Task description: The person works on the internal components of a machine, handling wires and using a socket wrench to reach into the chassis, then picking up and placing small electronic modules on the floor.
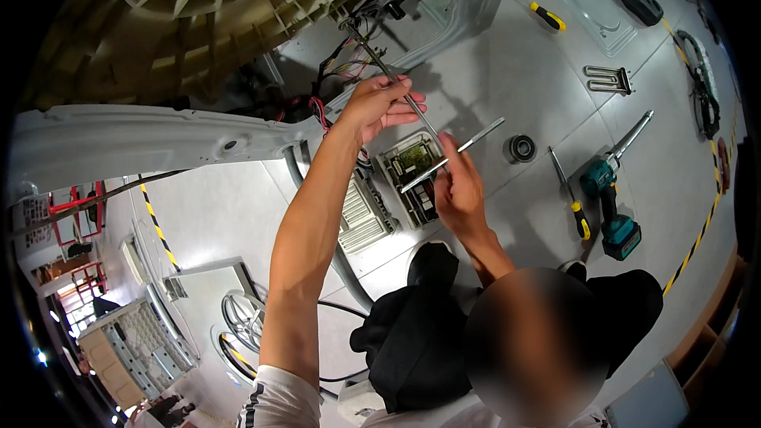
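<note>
A long T-handle wrench (424,120) runs slantwise from my hands up to the lower edge of a large ribbed plastic tub (198,51). Its tip meets the tub's rim near some wiring. My left hand (372,108) holds the shaft lightly between thumb and fingers, the other fingers partly extended. Lower down, my right hand (461,190) is closed around the crossbar at the handle end. Below the shaft lies an opened control box (406,198) with a green circuit board, partly covered by the crossbar.
A white metal frame (214,131) borders the tub. On the tiled floor at right lie a round bearing (521,148), a screwdriver (581,220), a teal cordless power tool (609,198), a heating element (607,79) and another screwdriver (548,16). A grey hose (353,279) curves below the frame.
</note>
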`<state>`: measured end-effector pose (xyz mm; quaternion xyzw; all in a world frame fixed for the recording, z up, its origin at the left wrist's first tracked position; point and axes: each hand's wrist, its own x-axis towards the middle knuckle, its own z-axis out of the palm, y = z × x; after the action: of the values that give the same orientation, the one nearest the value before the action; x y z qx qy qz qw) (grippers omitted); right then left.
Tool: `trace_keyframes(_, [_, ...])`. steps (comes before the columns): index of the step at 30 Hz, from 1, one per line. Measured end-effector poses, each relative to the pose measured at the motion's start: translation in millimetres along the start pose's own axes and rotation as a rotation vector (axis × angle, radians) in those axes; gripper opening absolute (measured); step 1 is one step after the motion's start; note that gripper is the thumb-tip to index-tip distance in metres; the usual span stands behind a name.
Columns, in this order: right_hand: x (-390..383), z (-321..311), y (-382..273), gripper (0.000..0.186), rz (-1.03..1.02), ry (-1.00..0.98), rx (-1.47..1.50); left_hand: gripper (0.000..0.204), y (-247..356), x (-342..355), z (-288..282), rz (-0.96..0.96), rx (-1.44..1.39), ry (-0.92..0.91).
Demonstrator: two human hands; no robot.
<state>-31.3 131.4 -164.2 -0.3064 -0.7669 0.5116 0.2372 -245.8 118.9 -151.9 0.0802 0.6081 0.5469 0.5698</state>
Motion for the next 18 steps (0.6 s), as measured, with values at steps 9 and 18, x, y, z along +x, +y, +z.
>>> trace_keyframes(9, [2,-5,-8,0.027,0.472,-0.103,0.724,0.027,-5,4,-6,0.039,-0.141,-0.074])
trace_keyframes(18, [-1,0,5,0.041,0.134,0.028,0.179,0.026,-6,-10,7,0.06,-0.107,0.044])
